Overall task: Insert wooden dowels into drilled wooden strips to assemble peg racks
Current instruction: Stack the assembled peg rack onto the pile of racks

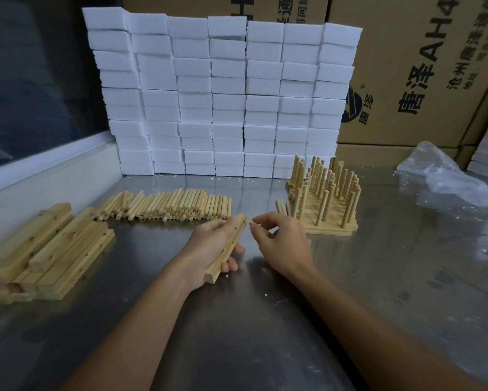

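strip [229, 248] sits tilted in my left hand [209, 249], lifted off the tabletop [265, 320], my fingers [230, 265] curled under and around it with its drilled holes facing right. my right hand [276, 244] pinches one dowel [253, 221] between narrowed fingertips, its tip just beside the strip's far end but not yet in a hole. as i judge it, the risk is angle: if the dowel meets the hole crooked it could jam or skid off the face, and with so little of it showing past my pinch it could slip out and roll away. a loose hold on the strip could let it twist under the push. loose dowels [169, 208] lie beyond, undrilled-looking spare strips [48, 249] to the left, finished racks [324, 198] to the right.
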`<action>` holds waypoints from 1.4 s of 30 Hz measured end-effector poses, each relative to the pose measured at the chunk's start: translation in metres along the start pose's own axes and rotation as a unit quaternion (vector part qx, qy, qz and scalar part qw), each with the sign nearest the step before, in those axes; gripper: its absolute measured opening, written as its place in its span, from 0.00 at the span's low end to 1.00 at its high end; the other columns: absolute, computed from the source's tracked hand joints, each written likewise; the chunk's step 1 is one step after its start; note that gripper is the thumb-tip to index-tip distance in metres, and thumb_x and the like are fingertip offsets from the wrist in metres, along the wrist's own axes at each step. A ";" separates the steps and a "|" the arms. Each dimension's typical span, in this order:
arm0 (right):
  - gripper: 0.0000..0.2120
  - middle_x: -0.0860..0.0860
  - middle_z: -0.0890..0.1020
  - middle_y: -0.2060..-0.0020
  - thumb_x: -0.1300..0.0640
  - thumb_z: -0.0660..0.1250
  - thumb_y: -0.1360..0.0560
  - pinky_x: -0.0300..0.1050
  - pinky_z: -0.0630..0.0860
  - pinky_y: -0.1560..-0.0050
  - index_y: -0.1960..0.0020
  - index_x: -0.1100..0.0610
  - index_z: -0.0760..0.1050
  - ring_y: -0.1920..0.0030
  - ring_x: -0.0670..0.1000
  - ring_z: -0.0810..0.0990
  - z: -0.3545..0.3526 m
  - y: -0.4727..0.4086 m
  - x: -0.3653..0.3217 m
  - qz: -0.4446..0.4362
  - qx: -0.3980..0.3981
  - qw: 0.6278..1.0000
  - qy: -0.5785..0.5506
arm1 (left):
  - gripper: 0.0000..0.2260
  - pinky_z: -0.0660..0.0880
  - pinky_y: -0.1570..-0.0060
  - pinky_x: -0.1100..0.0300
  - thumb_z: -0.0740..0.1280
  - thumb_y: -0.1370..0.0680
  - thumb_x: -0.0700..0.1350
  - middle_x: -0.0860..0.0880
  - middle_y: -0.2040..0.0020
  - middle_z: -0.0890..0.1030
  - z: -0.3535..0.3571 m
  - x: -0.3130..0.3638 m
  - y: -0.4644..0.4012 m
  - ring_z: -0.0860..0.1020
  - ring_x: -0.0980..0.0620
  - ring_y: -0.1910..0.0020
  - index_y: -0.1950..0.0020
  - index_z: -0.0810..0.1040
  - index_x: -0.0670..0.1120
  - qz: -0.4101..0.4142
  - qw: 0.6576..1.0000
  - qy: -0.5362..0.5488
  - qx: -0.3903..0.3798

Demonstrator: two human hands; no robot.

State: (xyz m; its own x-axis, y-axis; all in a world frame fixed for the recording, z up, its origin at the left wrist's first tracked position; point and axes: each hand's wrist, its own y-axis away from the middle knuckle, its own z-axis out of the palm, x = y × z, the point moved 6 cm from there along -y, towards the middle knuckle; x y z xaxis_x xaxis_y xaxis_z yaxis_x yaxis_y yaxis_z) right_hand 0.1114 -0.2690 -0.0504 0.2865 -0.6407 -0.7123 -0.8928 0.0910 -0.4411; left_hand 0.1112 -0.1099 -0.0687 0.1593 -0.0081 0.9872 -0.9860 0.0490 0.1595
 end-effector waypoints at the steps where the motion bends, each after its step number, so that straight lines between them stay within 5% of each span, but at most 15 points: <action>1: 0.08 0.41 0.82 0.58 0.46 0.68 0.23 0.39 0.73 0.61 0.47 0.47 0.82 0.60 0.40 0.78 0.000 0.000 0.000 0.000 -0.001 1.000 0.000 | 0.13 0.67 0.81 0.62 0.67 0.21 0.54 0.41 0.60 0.82 0.001 0.000 0.000 0.73 0.48 0.79 0.42 0.78 0.47 0.003 1.000 -0.002 -0.006; 12: 0.09 0.42 0.83 0.56 0.47 0.67 0.23 0.40 0.77 0.60 0.46 0.48 0.82 0.56 0.42 0.80 -0.004 0.000 -0.002 -0.001 0.001 1.000 0.016 | 0.09 0.69 0.79 0.61 0.71 0.22 0.49 0.43 0.59 0.83 0.001 0.004 0.000 0.74 0.48 0.78 0.44 0.81 0.48 0.049 0.999 -0.018 -0.011; 16: 0.08 0.41 0.83 0.57 0.46 0.67 0.23 0.35 0.71 0.64 0.47 0.46 0.82 0.56 0.41 0.81 -0.008 0.001 -0.005 -0.010 0.013 0.999 0.039 | 0.09 0.69 0.79 0.61 0.71 0.23 0.50 0.42 0.58 0.84 0.000 0.006 0.001 0.75 0.48 0.78 0.44 0.80 0.50 0.060 0.997 -0.037 -0.013; 23: 0.07 0.46 0.83 0.57 0.52 0.69 0.23 0.44 0.77 0.64 0.50 0.52 0.83 0.60 0.47 0.82 -0.017 0.006 -0.031 -0.136 0.063 0.981 0.121 | 0.09 0.69 0.79 0.60 0.68 0.21 0.54 0.45 0.64 0.83 0.000 0.010 0.000 0.75 0.46 0.78 0.45 0.80 0.51 0.085 0.995 -0.052 -0.018; 26: 0.07 0.48 0.83 0.57 0.53 0.70 0.23 0.48 0.79 0.62 0.49 0.54 0.83 0.60 0.48 0.82 -0.018 0.007 -0.035 -0.154 0.070 0.980 0.108 | 0.09 0.69 0.79 0.59 0.63 0.18 0.53 0.44 0.63 0.82 0.001 0.009 0.001 0.75 0.46 0.76 0.40 0.79 0.54 0.074 0.996 -0.019 -0.040; 34: 0.07 0.49 0.83 0.57 0.59 0.71 0.24 0.47 0.80 0.54 0.47 0.58 0.82 0.59 0.45 0.79 -0.012 0.008 -0.031 -0.156 0.047 0.987 0.007 | 0.12 0.69 0.81 0.61 0.58 0.17 0.41 0.43 0.62 0.81 0.005 0.007 0.002 0.76 0.46 0.74 0.39 0.79 0.44 0.025 0.981 0.163 -0.102; 42: 0.08 0.47 0.85 0.54 0.53 0.68 0.21 0.51 0.79 0.61 0.45 0.54 0.83 0.62 0.47 0.81 -0.016 0.011 -0.037 -0.169 0.063 0.983 0.037 | 0.12 0.65 0.82 0.64 0.59 0.16 0.45 0.45 0.65 0.78 0.006 0.010 0.001 0.73 0.48 0.76 0.37 0.78 0.50 0.035 0.979 0.171 -0.103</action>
State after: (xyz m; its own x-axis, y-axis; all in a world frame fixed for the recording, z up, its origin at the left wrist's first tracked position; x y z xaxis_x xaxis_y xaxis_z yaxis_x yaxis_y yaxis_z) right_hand 0.0855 -0.2560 -0.0204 0.5289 -0.7044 -0.4734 -0.6997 -0.0462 -0.7129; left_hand 0.1111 -0.1158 -0.0590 0.1342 0.3364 0.9321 -0.9698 0.2378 0.0538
